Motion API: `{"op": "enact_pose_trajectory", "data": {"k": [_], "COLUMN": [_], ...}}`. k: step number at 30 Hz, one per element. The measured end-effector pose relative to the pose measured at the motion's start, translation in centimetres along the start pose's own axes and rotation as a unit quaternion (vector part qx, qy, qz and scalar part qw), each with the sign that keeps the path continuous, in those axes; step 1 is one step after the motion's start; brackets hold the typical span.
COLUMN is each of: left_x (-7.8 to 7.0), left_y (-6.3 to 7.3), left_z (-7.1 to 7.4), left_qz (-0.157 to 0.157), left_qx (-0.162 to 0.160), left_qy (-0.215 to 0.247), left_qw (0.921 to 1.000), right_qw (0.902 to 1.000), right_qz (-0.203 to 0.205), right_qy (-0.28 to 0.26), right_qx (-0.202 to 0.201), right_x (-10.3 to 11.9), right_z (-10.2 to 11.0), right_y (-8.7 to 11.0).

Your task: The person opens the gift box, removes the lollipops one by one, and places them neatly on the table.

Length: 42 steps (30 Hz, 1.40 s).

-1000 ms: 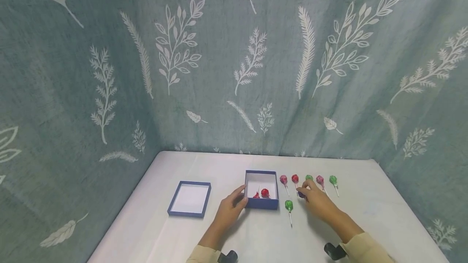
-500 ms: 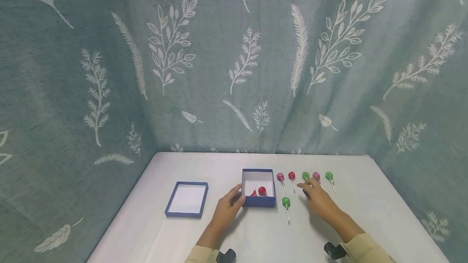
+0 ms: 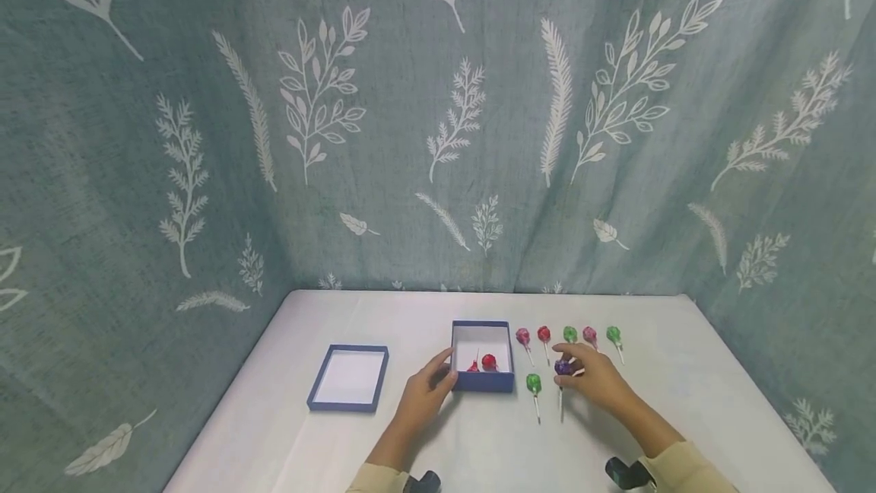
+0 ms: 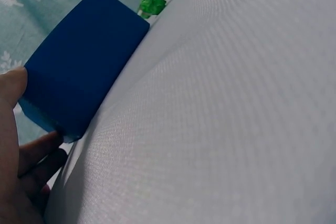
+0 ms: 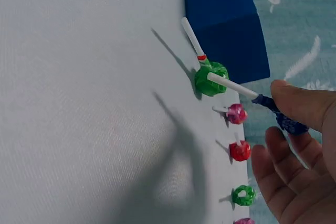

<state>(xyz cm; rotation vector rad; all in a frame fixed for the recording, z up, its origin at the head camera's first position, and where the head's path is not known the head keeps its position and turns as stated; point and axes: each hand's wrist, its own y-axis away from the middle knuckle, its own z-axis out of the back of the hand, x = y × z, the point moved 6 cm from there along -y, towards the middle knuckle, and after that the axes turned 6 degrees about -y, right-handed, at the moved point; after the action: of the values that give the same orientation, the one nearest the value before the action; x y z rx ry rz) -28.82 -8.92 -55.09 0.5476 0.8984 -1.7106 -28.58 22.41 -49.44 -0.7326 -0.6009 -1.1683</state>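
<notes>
My right hand (image 3: 597, 377) pinches a purple-wrapped lollipop (image 5: 292, 124) by its head between thumb and fingers, white stick pointing toward me. In the right wrist view its shadow falls on the table, apart from the stick. My left hand (image 3: 421, 394) holds the left side of an open blue box (image 3: 484, 383), thumb near the front corner, fingers along the side. Inside the white interior lie a red lollipop (image 3: 489, 362) and another red-wrapped one (image 3: 474, 366), partly hidden by the front wall. A green lollipop (image 3: 534, 383) lies on the table between the box and my right hand.
Behind my right hand is a row of lollipops: pink (image 3: 523, 336), red (image 3: 544, 334), green (image 3: 570, 334), pink (image 3: 590, 335) and green (image 3: 614, 335). The blue-rimmed lid (image 3: 347, 406) lies left of the box. A leaf-patterned curtain (image 3: 397, 234) borders the white table (image 3: 684, 402).
My right hand has turned and shifted slightly, bringing the purple lollipop into plain view with its stick pointing toward me. The left hand stays at the box.
</notes>
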Motion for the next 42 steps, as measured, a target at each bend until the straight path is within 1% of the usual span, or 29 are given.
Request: {"op": "enact_pose_trajectory", "data": {"k": [6,10,12,16,22,26,29,31,35,38,42], "left_x": [0.0,0.2,0.3,0.2,0.2,0.2,0.2,0.3,0.5,0.3,0.0], "left_y": [-0.1,-0.1,0.0,-0.1,-0.1,0.1,0.0,0.0,0.1,0.1,0.2], "left_z": [0.0,-0.1,-0.1,-0.1,-0.1,0.0,-0.1,-0.1,-0.5,-0.4,0.0], "left_qz": [0.004,0.012,0.011,0.006,0.012,0.007,0.004,0.009,0.017,0.015,0.013], "left_qx": [0.005,0.009,0.009,0.005,0.007,0.006,0.002,0.004,0.017,0.019,0.012], "left_qy": [0.003,0.001,0.001,0.005,0.002,0.007,0.007,0.006,0.009,0.01,0.005], "left_qw": [1.0,0.9999,0.9999,1.0,0.9999,0.9999,1.0,0.9999,0.9997,0.9997,0.9998], "right_qw": [0.9977,0.9946,0.9936,0.993,0.9931,0.9923,0.991,0.9907,0.99,0.991,0.9937], "right_qz": [-0.047,-0.063,-0.061,-0.052,-0.054,-0.064,-0.081,-0.091,-0.111,-0.108,-0.096], "right_qy": [-0.046,-0.081,-0.095,-0.104,-0.101,-0.102,-0.104,-0.1,-0.086,-0.075,-0.054], "right_qx": [-0.013,-0.01,-0.011,-0.021,-0.026,-0.027,-0.024,-0.02,-0.02,-0.025,-0.022], "right_x": [-0.7,-1.3,-1.5,-1.2,-1.3,-1.9,-2.5,-2.8,-3.3,-3.4,-3.7], "right_z": [0.3,0.0,-0.2,-0.1,-0.2,-0.9,-1.6,-1.9,-2.2,-2.2,-2.3], "right_y": [0.1,0.3,0.4,0.4,0.4,0.7,0.9,1.0,1.2,1.1,0.4]}}
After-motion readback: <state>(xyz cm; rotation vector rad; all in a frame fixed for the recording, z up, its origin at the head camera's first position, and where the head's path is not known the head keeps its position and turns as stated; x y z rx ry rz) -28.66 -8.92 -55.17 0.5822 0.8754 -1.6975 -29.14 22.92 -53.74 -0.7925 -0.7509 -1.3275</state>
